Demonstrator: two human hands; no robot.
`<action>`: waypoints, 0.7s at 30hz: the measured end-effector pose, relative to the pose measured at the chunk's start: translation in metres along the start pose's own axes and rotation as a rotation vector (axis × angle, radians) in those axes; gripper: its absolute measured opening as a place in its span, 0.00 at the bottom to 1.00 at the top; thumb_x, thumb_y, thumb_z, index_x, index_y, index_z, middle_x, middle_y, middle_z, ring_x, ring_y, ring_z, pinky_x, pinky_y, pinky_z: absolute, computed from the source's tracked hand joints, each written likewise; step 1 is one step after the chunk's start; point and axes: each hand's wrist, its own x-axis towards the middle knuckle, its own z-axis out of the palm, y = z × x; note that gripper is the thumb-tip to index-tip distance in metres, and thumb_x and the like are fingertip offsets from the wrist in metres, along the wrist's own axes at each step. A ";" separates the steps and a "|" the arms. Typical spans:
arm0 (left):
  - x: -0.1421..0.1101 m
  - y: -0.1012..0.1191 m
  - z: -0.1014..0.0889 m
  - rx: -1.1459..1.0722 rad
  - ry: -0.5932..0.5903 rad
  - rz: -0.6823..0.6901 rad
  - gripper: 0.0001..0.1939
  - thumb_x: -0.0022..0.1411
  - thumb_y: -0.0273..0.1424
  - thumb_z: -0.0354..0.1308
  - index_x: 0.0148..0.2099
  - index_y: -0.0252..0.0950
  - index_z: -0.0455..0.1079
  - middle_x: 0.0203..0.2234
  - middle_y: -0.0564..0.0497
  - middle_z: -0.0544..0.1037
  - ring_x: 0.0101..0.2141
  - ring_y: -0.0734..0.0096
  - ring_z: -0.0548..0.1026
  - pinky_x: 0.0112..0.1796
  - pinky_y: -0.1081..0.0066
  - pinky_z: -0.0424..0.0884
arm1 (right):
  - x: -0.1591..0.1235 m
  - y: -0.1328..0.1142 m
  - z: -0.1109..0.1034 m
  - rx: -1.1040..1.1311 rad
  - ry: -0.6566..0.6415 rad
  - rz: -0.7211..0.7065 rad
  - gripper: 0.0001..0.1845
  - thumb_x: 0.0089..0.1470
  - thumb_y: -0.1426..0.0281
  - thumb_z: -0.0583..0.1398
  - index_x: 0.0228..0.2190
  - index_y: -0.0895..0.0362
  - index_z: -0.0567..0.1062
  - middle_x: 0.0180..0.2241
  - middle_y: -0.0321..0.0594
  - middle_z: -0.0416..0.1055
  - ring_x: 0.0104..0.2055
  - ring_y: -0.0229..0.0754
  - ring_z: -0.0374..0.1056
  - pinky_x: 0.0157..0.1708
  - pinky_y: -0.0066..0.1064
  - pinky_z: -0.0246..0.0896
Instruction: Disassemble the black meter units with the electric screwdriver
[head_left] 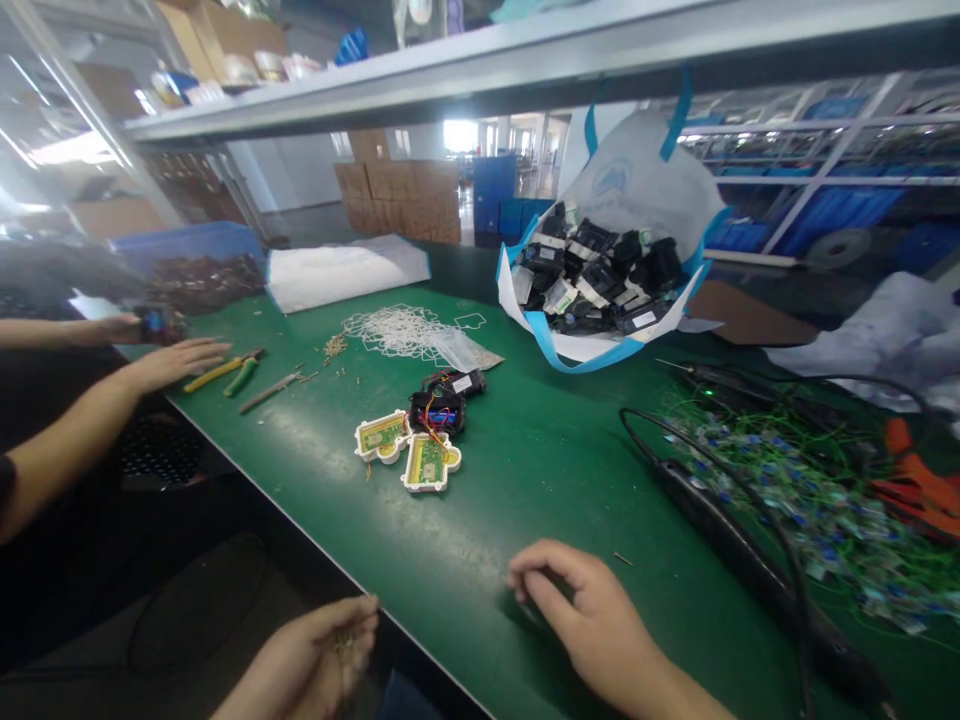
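My left hand hangs just off the front edge of the green table, cupped, with several tiny pale bits lying in the palm. My right hand rests on the table near the front edge, fingers curled down and pinched against the surface; what they hold is too small to name. Farther out lie two cream housings with green circuit boards and a black module with red wires.
A white bag with blue trim holds several black parts. Black cables and green-wired components lie at right. A co-worker's hand reaches near yellow-green pliers at left. White netting and a blue bin sit behind.
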 end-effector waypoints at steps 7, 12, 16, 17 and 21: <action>-0.017 0.092 0.103 -0.210 -0.287 0.377 0.15 0.60 0.20 0.41 0.48 0.20 0.59 0.37 0.35 0.68 0.39 0.59 0.70 0.34 0.69 0.74 | -0.011 0.048 -0.010 -0.201 0.063 0.004 0.12 0.51 0.70 0.47 0.27 0.58 0.69 0.26 0.38 0.65 0.29 0.40 0.62 0.30 0.28 0.55; 0.029 0.144 0.183 -0.274 -0.359 0.393 0.20 0.63 0.29 0.42 0.54 0.23 0.53 0.44 0.35 0.64 0.47 0.59 0.64 0.40 0.71 0.71 | -0.008 0.054 -0.017 -0.231 0.034 0.032 0.12 0.50 0.70 0.46 0.26 0.58 0.68 0.25 0.38 0.65 0.28 0.40 0.62 0.30 0.28 0.54; 0.059 0.166 0.220 -0.271 -0.313 0.381 0.19 0.64 0.31 0.40 0.54 0.27 0.53 0.47 0.35 0.60 0.49 0.61 0.62 0.40 0.69 0.70 | -0.006 0.058 -0.020 -0.204 0.027 0.059 0.12 0.49 0.70 0.47 0.25 0.58 0.68 0.25 0.37 0.65 0.26 0.39 0.62 0.30 0.28 0.55; 0.064 0.168 0.225 -0.267 -0.302 0.375 0.18 0.64 0.32 0.41 0.54 0.27 0.54 0.47 0.35 0.60 0.48 0.61 0.62 0.40 0.69 0.70 | -0.006 0.059 -0.020 -0.208 0.027 0.062 0.12 0.49 0.70 0.47 0.25 0.58 0.68 0.25 0.37 0.66 0.26 0.39 0.62 0.30 0.28 0.55; 0.077 0.169 0.234 -0.249 -0.242 0.374 0.19 0.63 0.34 0.44 0.53 0.29 0.54 0.49 0.38 0.58 0.46 0.60 0.63 0.40 0.64 0.68 | -0.004 0.064 -0.019 -0.206 0.007 0.068 0.12 0.50 0.71 0.46 0.26 0.58 0.68 0.25 0.37 0.66 0.23 0.38 0.61 0.29 0.27 0.55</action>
